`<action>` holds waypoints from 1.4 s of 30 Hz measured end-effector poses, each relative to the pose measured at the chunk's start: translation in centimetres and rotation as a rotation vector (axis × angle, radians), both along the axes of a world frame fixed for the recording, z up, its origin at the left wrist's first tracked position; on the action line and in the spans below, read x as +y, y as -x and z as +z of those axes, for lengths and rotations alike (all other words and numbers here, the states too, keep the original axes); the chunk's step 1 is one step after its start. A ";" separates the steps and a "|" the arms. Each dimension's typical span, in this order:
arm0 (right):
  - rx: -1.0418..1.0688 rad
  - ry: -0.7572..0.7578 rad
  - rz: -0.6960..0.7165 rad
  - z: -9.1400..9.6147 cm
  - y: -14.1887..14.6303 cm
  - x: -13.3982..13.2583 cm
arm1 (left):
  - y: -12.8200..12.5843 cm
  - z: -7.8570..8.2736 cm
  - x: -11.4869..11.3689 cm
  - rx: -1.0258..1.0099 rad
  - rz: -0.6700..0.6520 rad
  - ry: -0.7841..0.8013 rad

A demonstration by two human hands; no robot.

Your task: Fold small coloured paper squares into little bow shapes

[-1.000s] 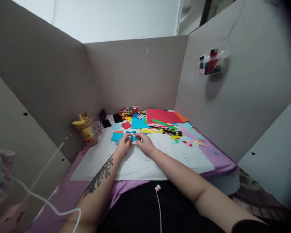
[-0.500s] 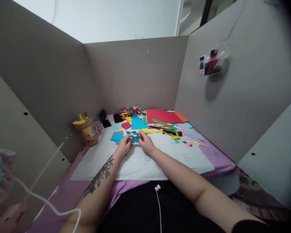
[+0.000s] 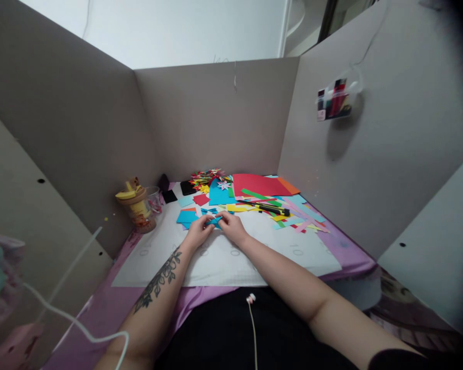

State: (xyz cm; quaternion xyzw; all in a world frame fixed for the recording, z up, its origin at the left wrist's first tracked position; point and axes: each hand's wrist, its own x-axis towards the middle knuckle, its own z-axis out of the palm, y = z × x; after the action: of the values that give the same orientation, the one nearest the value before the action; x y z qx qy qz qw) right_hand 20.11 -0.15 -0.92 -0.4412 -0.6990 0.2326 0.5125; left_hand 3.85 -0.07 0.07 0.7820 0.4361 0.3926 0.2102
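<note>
Between my fingers, a small folded piece of blue paper (image 3: 215, 221) is held just above the white sheet (image 3: 231, 267). My left hand (image 3: 199, 231) pinches its left side, while my right hand (image 3: 232, 228) grips the right side. Fingers cover part of the paper, so its exact folds cannot be made out. Right behind the hands lie small blue folded pieces (image 3: 209, 210). Flat blue paper squares (image 3: 185, 217) rest to the left of my left hand.
Paper strips (image 3: 301, 216) and a black-and-yellow utility knife (image 3: 268, 207) lie to the right. Red sheets (image 3: 258, 185) and a pile of folded paper stars (image 3: 206, 177) are at the back. A lidded cup (image 3: 137, 208) stands left. Grey panels (image 3: 216, 113) enclose the table.
My hands have drawn slightly closer together, and the blue paper between them has turned and looks narrower. Everything else stays in place.
</note>
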 end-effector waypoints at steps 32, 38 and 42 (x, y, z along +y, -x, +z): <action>0.400 0.158 0.173 -0.3 0.3 1.2 | 0.1 -0.7 0.4 -0.172 0.015 0.136; 0.425 0.174 0.139 -0.1 0.3 1.2 | 0.1 -0.2 0.3 -0.108 0.039 0.072; 0.411 0.155 0.154 -0.2 0.2 1.3 | 0.1 0.1 0.1 -0.076 0.061 0.075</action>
State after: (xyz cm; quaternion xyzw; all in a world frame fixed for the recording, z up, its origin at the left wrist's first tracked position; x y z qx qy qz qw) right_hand 19.94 1.13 -1.12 -0.3679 -0.5917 0.4089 0.5894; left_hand 3.75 0.02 0.21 0.7445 0.4658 0.4114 0.2439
